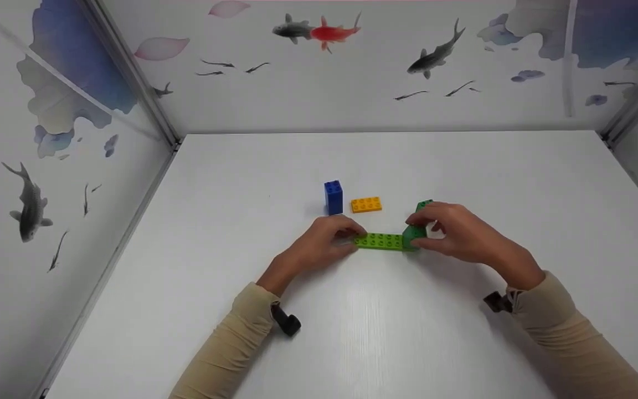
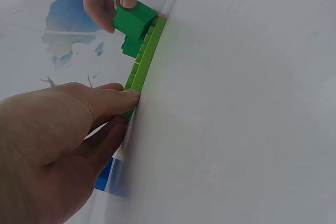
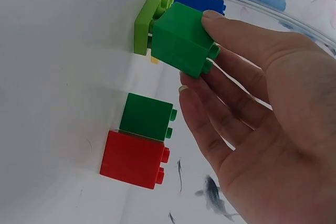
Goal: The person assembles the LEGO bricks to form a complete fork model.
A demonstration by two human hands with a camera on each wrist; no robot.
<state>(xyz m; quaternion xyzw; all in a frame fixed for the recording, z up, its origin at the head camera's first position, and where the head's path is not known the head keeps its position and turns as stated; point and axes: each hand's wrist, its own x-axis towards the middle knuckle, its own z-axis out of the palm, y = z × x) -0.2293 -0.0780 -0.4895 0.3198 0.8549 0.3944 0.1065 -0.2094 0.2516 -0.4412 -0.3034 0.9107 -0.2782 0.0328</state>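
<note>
A long lime-green toy plate with studs on top lies on the table. My left hand pinches its left end between thumb and fingers. At its right end my right hand holds a dark green building brick between thumb and fingertips. That brick sits tilted over the end studs, a gap showing beneath it in the right wrist view. Close by, a second green brick stands beside a red brick; in the head view my right hand hides the red one.
Behind the plate, a tall blue block stands upright to the left of a flat orange plate. The white table meets a back wall and side walls printed with fish.
</note>
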